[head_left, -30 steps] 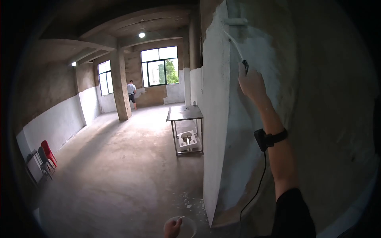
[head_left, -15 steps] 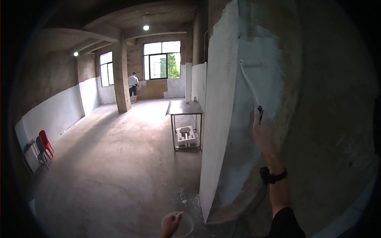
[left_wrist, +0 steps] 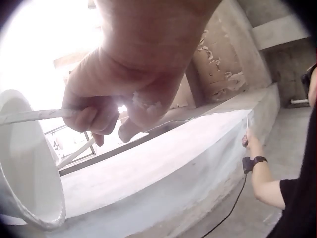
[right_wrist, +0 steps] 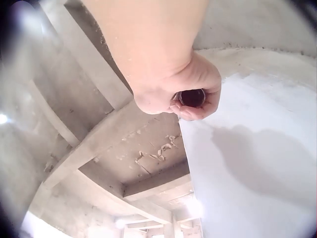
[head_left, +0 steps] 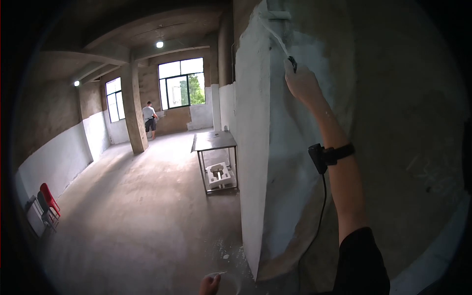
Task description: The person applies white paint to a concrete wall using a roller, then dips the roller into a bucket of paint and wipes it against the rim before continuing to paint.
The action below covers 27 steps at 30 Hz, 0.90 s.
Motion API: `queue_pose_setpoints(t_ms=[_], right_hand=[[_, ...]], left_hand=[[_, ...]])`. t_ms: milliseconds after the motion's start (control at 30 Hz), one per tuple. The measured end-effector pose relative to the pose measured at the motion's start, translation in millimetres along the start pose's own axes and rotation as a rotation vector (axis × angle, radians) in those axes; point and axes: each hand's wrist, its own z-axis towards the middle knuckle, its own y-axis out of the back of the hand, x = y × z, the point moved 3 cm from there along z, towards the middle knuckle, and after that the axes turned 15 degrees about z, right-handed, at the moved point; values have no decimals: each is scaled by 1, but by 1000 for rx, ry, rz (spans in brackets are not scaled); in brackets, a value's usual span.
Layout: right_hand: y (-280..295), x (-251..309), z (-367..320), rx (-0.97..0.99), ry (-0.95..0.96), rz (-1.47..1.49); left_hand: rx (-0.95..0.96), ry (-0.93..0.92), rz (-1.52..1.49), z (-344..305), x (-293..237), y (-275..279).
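Note:
In the head view my right hand (head_left: 303,84) is raised and grips the dark handle of a paint roller (head_left: 276,15). The roller lies against the pillar wall (head_left: 290,142) near the upper edge of its white paint, by the corner. The right wrist view shows fingers curled round the round end of the roller handle (right_wrist: 192,97). Low down, my left hand (head_left: 210,285) holds the white bail handle (left_wrist: 39,116) of a bucket (left_wrist: 29,173). In the left wrist view the bucket hangs tilted in the picture, its pale inside showing.
A metal table (head_left: 215,140) with a white foam piece (head_left: 218,175) on its lower shelf stands beyond the wall. Far back a person (head_left: 149,120) faces the wall near a window. Chairs (head_left: 49,199) stand at left. Paint spatters (head_left: 226,256) mark the floor; a cable (head_left: 322,211) hangs from my right wrist.
The roller went down the wall between the first two frames, then back up to near the top of the paint. My left hand keeps hold of the bucket.

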Motion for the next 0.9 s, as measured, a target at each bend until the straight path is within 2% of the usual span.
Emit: queue_pose_setpoints(t_ms=[33,67,100,200,267,333,400,500,567,667,767,833,900], right_hand=[[2,1,3,-9,8,-7],[1,3,6,0,145,-87],[-1,4,7,11,278,-167],[-8,-17,-8,-81,315,-95],[-8,-18,-42,-79,124,-24],[-15,-44,-67,-73,121,39],[-20,-59,-101,63,-52,186],[-37,-88,-143,-22,-40,226],[-39,-87,-157,-8,-93,253],[-34,-72,-148,-46,-137,251],[-40,-78,-103,-23,-105,377],[-39,-74,-62,-17,-121,428],[-25,-33,-41,104,-311,633]], left_hand=[[58,80,93,2,30,-10],[114,161,185,7,34,-10],[114,152,181,9,36,-9],[129,196,144,5,35,-2],[103,213,119,4,38,-2],[111,256,193,5,30,3],[117,296,264,6,21,11],[127,288,296,12,21,17],[79,199,249,19,31,12],[149,249,333,21,32,12],[119,174,296,27,57,-7],[143,186,219,23,53,-8],[164,204,139,21,54,-8]])
